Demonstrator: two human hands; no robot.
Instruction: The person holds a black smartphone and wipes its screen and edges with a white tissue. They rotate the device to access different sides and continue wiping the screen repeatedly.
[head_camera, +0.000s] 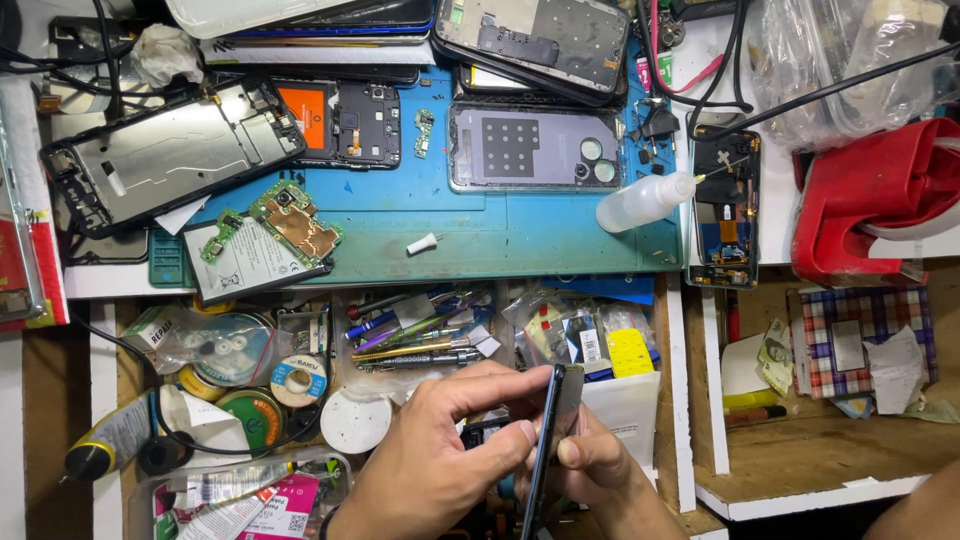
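Both hands, left hand (435, 450) and right hand (590, 465), pinch an edge-on smartphone (545, 440); uneven thumb pressure could crack its screen.

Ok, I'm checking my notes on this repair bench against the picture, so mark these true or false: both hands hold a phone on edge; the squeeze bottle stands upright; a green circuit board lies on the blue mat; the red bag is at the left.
1. Both hands, left hand and right hand, hold the dark phone edge-on: true.
2. The squeeze bottle stands upright: false, it lies on its side.
3. A green circuit board lies on the blue mat: true.
4. The red bag is at the left: false, it is at the right.
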